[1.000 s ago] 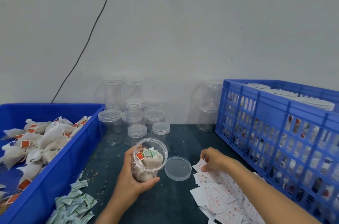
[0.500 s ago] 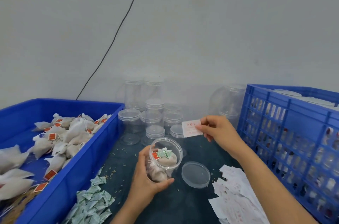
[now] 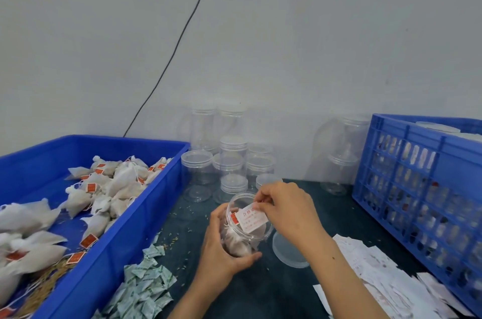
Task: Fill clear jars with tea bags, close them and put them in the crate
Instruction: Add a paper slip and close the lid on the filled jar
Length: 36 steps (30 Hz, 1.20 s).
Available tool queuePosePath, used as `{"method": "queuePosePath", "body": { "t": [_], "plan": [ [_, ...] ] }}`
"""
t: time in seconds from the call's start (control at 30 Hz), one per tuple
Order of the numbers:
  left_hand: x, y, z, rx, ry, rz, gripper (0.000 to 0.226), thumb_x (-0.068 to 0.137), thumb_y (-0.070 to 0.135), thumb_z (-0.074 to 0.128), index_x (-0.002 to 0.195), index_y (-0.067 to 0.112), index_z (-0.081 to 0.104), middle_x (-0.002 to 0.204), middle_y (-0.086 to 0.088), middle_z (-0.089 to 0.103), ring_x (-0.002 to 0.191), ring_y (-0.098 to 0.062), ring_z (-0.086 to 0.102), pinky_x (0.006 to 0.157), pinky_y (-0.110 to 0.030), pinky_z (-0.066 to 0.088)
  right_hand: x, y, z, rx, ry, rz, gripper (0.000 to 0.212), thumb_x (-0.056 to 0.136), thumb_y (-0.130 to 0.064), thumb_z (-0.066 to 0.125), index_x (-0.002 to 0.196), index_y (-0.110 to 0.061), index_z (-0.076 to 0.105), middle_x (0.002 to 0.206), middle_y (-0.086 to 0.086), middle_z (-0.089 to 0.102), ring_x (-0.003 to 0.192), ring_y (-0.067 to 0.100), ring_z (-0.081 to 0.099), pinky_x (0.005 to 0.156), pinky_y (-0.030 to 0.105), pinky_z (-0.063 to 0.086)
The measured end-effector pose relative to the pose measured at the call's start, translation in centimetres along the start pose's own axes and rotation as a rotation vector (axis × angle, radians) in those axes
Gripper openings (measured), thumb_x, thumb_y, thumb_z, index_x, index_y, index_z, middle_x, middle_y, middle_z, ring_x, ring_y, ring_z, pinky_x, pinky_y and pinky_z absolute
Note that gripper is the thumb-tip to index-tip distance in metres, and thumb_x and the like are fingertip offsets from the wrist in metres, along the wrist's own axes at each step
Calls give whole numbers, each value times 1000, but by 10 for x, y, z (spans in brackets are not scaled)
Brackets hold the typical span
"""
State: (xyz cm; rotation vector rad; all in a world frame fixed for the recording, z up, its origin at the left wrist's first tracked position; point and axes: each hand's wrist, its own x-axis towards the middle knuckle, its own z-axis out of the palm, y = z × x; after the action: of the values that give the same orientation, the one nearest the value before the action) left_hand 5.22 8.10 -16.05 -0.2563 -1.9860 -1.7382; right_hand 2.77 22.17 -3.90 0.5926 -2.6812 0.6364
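The blue crate stands at my right, closed jars already inside, so its rim is the wall I will have to lift over. The tub of tea bags sits at my left. Between them, over the dark table, my left hand is wrapped round the belly of the open jar, tilted toward me. It is thin clear plastic, light and slick, and I judge a hard squeeze would flex it, so mid-body is the place to hold. Its lid lies flat just beside it. My right hand pinches a paper slip at the mouth; limp stuff, and I think it is partly inside already, though I can't be sure.
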Motion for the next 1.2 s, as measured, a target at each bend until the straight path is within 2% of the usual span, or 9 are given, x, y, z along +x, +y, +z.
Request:
{"method": "queuePosePath", "body": {
  "t": [0.23, 0.37, 0.53, 0.7, 0.87, 0.97, 1.03, 1.1, 1.2],
  "plan": [
    [-1, 2, 2, 35, 35, 0, 100, 46, 19, 93, 128, 48, 43, 127, 6, 59, 118, -17, 59, 100, -46, 49, -6, -8, 16, -167, 60, -96, 14, 91, -32, 61, 104, -30, 67, 103, -8, 70, 94, 14, 63, 70, 23, 35],
    [-1, 1, 3, 62, 45, -5, 101, 46, 24, 93, 128, 50, 42, 128, 5, 58, 119, -18, 58, 100, -47, 49, -7, -7, 15, -197, 102, -159, 14, 86, -20, 64, 89, -31, 56, 98, -9, 66, 78, 12, 53, 60, 17, 32],
    [-3, -1, 2, 82, 59, -9, 102, 46, 29, 94, 130, 50, 40, 126, 5, 58, 116, -18, 59, 98, -47, 50, -4, -6, 15, -268, 23, -235, 13, 88, -28, 66, 98, -32, 71, 100, -10, 57, 87, 15, 59, 62, 20, 27],
    [-1, -2, 1, 75, 102, -8, 101, 45, 26, 93, 128, 49, 41, 125, 3, 59, 116, -22, 59, 97, -50, 50, -1, 1, 6, -71, -23, -160, 15, 81, -40, 72, 96, -38, 69, 75, -18, 46, 75, 5, 48, 65, 22, 33],
    [-1, -1, -1, 165, 210, 25, 101, 46, 24, 95, 118, 65, 37, 124, 12, 53, 117, -11, 53, 96, -30, 46, 5, 34, -17, 108, 94, 17, 29, 78, -37, 77, 102, -41, 61, 87, -17, 57, 70, -4, 50, 62, 16, 35],
    [-3, 0, -2, 189, 199, 36, 103, 48, 22, 96, 116, 69, 34, 124, 18, 50, 116, -4, 50, 91, -21, 43, 5, 61, -11, -13, -109, 163, 66, 76, -46, 76, 133, -35, 44, 125, -2, 51, 110, 14, 52, 90, 32, 46],
    [-3, 0, -2, 189, 186, 45, 103, 49, 21, 96, 117, 68, 34, 125, 17, 50, 116, -4, 50, 92, -22, 44, 2, 75, 0, -59, -380, 245, 98, 71, -50, 79, 148, -35, 20, 151, 8, 27, 140, 31, 26, 110, 49, 32],
    [-3, 1, -3, 170, 174, 41, 103, 50, 19, 96, 118, 66, 35, 127, 13, 51, 118, -8, 51, 96, -28, 46, -1, 84, 12, -92, -613, 280, 116, 69, -49, 81, 151, -38, 1, 159, 6, 8, 146, 34, 8, 113, 54, 24],
    [-2, 2, -3, 150, 169, 20, 103, 50, 19, 96, 120, 62, 35, 128, 10, 52, 119, -12, 52, 101, -39, 48, -2, 90, 27, -148, -722, 295, 119, 70, -44, 81, 151, -38, -6, 160, 6, 6, 146, 33, 10, 114, 53, 26]
  ]
}}
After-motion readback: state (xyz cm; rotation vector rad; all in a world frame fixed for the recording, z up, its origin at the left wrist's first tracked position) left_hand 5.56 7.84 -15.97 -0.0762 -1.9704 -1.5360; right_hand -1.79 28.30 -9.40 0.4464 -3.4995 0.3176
